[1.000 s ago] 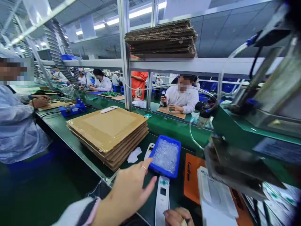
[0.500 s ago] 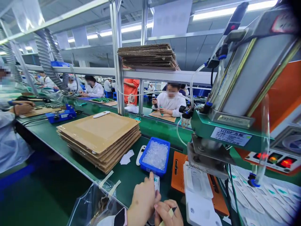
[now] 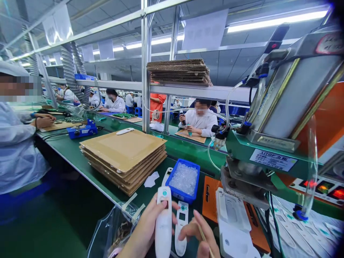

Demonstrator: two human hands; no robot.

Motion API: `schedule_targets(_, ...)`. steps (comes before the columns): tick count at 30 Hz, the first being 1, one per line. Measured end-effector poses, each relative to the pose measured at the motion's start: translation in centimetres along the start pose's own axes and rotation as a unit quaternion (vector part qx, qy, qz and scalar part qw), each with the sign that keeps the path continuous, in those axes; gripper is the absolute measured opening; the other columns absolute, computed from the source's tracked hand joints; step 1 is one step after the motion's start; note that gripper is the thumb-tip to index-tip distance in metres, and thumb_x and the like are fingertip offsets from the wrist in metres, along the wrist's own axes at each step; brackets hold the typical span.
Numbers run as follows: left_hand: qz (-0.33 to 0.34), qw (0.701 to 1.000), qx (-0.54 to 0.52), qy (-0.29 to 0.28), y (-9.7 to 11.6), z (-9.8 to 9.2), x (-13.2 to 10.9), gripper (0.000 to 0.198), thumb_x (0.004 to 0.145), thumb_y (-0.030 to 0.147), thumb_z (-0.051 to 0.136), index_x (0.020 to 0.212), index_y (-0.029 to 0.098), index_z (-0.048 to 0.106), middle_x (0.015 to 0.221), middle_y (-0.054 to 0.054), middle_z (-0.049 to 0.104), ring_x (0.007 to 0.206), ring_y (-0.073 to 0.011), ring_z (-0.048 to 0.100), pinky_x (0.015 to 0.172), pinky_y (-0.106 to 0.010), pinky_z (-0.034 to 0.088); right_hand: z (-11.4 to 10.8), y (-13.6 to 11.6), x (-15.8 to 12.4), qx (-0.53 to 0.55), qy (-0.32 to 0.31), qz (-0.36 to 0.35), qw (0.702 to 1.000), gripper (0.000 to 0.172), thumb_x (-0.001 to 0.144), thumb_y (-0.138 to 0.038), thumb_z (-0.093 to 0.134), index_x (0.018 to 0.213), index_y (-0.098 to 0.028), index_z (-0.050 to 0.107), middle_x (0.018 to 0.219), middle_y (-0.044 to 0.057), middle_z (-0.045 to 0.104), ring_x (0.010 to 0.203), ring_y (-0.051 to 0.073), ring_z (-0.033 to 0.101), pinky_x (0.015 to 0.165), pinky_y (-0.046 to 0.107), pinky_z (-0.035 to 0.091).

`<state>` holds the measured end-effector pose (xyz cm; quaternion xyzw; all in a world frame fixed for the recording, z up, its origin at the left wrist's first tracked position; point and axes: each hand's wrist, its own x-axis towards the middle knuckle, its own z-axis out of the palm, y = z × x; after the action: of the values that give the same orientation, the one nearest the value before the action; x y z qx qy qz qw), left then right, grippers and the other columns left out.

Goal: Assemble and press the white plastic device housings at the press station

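Observation:
My left hand [image 3: 146, 224] grips a long white plastic casing [image 3: 163, 233], with a teal round spot and a small window near its top. The thumb lies across the front by the window. On the green bench just right of it rests a second white casing [image 3: 181, 234], with a square window and teal film at its top. My right hand [image 3: 197, 233] is beside that second casing, its fingers curled around a thin tan stick [image 3: 204, 238]. A fingertip is close to the casing's lower part; whether it touches I cannot tell.
A blue bin [image 3: 184, 181] of small clear parts stands ahead. Stacked cardboard [image 3: 123, 150] is at left, a plastic bag [image 3: 113, 225] at the bench edge. To the right are a press [image 3: 271, 143], its white fixture [image 3: 233, 222] and several white casings [image 3: 298, 229]. A co-worker [image 3: 18, 132] sits left.
The left hand has moved from over the bench casing and now holds a white casing up front. The right hand has moved apart from the left. The view has shifted slightly left.

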<state>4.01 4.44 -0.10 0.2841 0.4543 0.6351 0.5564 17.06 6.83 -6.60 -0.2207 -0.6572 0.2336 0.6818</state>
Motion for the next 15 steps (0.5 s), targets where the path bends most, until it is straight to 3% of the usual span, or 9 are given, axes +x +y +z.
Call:
schedule_targets(1,0.028,0.999,-0.018,0.015,0.6,0.4,-0.3,0.028,0.080,0.039,0.064,0.099,0.020,0.056,0.093,-0.004,0.068,0.062,-0.0141,0.061,0.055,-0.028,0.053,0.0,-0.7,0.7,0.017,-0.010,0.004,1.000,0.047,0.101,-0.046,0.029,0.126,-0.019,0.057,0.054,-0.001,0.056,0.043,0.012,0.051,0.046,0.025,0.042)
schedule_targets(3,0.082,0.994,-0.051,0.040,1.9,1.2,-0.9,0.024,0.079,0.029,0.063,0.100,0.019,0.057,0.092,-0.002,0.067,0.065,-0.0137,0.062,0.061,-0.028,0.053,-0.1,-2.0,2.2,0.006,-0.015,0.011,1.000,0.043,0.099,-0.048,0.037,0.120,-0.020,0.063,0.064,0.002,0.062,0.054,0.014,0.058,0.053,0.027,0.047)
schedule_targets(5,0.109,0.989,-0.082,0.050,3.0,1.8,-1.6,0.033,0.077,0.023,0.061,0.110,0.021,0.055,0.084,0.001,0.065,0.061,-0.0131,0.060,0.059,-0.028,0.051,-0.2,-2.9,3.5,-0.018,-0.024,0.009,1.000,0.039,0.098,-0.046,0.043,0.114,-0.021,0.067,0.088,0.008,0.069,0.079,0.019,0.066,0.063,0.029,0.051)
schedule_targets(7,0.105,0.988,-0.111,0.037,3.6,2.2,-2.3,0.045,0.076,0.020,0.059,0.119,0.024,0.051,0.079,0.003,0.063,0.057,-0.0130,0.058,0.057,-0.027,0.049,0.0,-3.5,4.4,-0.019,-0.039,0.005,0.999,0.032,0.097,-0.041,0.046,0.110,-0.022,0.068,0.100,0.009,0.069,0.088,0.019,0.066,0.065,0.028,0.052)
schedule_targets(11,0.077,0.988,-0.135,-0.020,3.8,2.5,-3.5,0.038,0.076,0.023,0.061,0.113,0.022,0.054,0.086,0.000,0.064,0.064,-0.0139,0.059,0.062,-0.028,0.050,0.9,-5.0,5.4,0.060,-0.003,0.026,0.998,0.015,0.095,-0.025,0.052,0.108,-0.023,0.060,0.082,0.001,0.064,0.065,0.009,0.060,0.054,0.018,0.047)
schedule_targets(15,0.098,0.989,-0.107,-0.002,3.3,2.9,-4.1,0.023,0.079,0.030,0.065,0.098,0.021,0.057,0.084,-0.002,0.065,0.066,-0.0142,0.059,0.062,-0.027,0.050,1.5,-6.5,6.0,0.139,0.013,0.025,0.990,0.006,0.095,-0.027,0.054,0.095,-0.022,0.056,0.074,-0.003,0.058,0.058,0.007,0.056,0.054,0.018,0.047)
